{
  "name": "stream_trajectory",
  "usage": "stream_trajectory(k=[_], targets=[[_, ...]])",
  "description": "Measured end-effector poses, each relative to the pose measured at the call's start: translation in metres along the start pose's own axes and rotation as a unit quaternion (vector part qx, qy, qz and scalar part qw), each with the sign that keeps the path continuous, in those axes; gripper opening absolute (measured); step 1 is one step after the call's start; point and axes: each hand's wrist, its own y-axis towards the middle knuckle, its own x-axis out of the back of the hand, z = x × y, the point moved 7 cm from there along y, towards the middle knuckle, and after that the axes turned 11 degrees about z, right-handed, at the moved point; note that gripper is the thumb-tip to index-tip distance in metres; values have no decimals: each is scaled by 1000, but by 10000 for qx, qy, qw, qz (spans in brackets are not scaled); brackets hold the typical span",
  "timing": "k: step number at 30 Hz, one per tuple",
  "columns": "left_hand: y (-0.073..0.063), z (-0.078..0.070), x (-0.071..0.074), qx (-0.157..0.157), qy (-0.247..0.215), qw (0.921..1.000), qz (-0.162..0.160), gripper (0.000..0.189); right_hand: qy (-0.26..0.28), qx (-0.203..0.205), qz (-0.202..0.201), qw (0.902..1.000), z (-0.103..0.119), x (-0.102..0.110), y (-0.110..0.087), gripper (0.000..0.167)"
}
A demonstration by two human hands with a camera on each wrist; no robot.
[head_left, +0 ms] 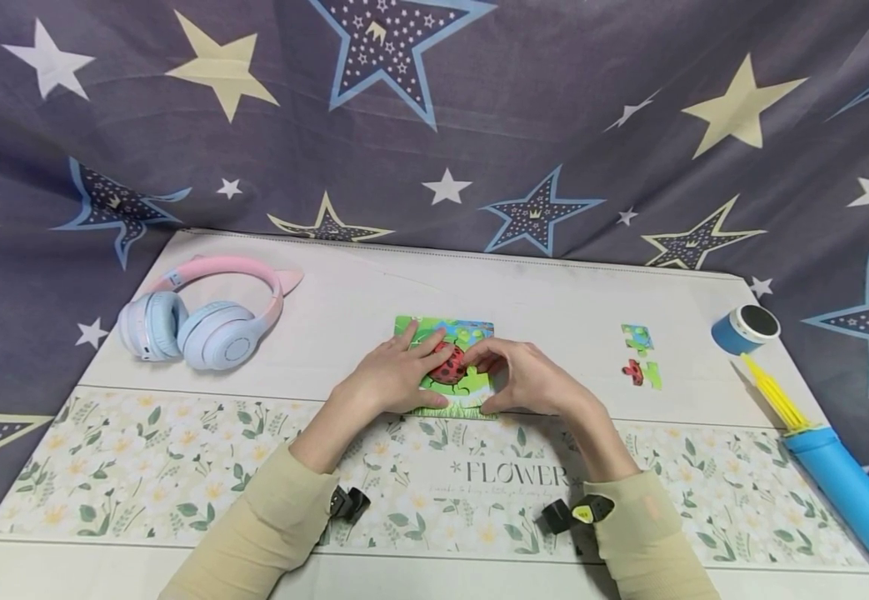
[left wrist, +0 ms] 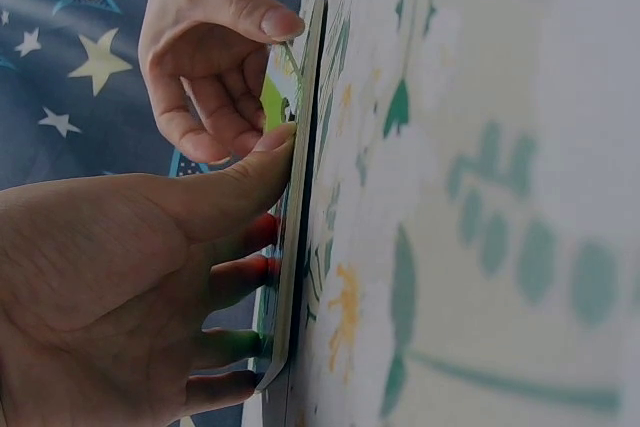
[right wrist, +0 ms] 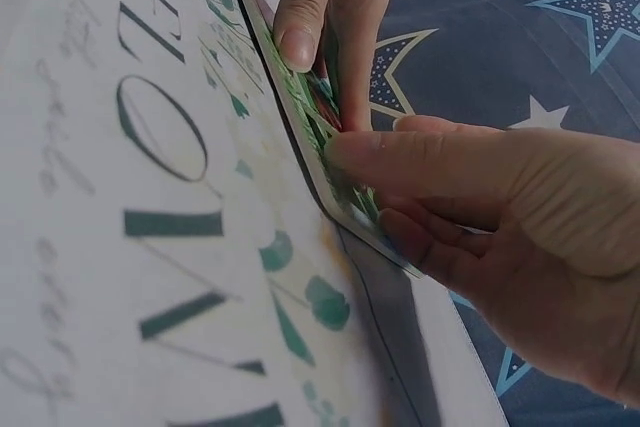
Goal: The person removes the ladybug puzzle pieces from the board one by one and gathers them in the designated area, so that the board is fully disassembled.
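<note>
A jigsaw puzzle (head_left: 482, 330) with a red ladybug on green leaves lies on the table in front of me. My left hand (head_left: 392, 377) rests on its left part with fingers spread, the thumb along the front edge. On the right, my right hand (head_left: 533, 379) pinches a green puzzle piece (head_left: 481, 385) at the front right corner, thumb at the near edge and fingers curled toward the ladybug. In the left wrist view, that piece's edge tilts up under the right thumb. Two groups of loose pieces, a green-blue one (head_left: 637, 337) and a red-green one (head_left: 651, 375), lie farther right.
Pink and blue headphones (head_left: 220, 333) lie at the left. A small blue round speaker (head_left: 745, 329) stands at the far right, beside a blue tube with a yellow nozzle (head_left: 846, 492). A star-patterned cloth (head_left: 434, 150) hangs behind the table.
</note>
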Motion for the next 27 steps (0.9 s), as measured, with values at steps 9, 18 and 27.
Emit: stream_trajectory(k=[9,18,27], targets=[[3,-2,-2,-25,-7,10000,56,82,495,-88,-458,9977,-12,16,-16,64],[4,-2,-2,-165,-29,9998,-45,82,839,-229,-742,9934,-47,34,-61,63],[2,0,-1,-146,-12,9999,-52,83,945,-604,-1126,9873,-87,62,-131,59]])
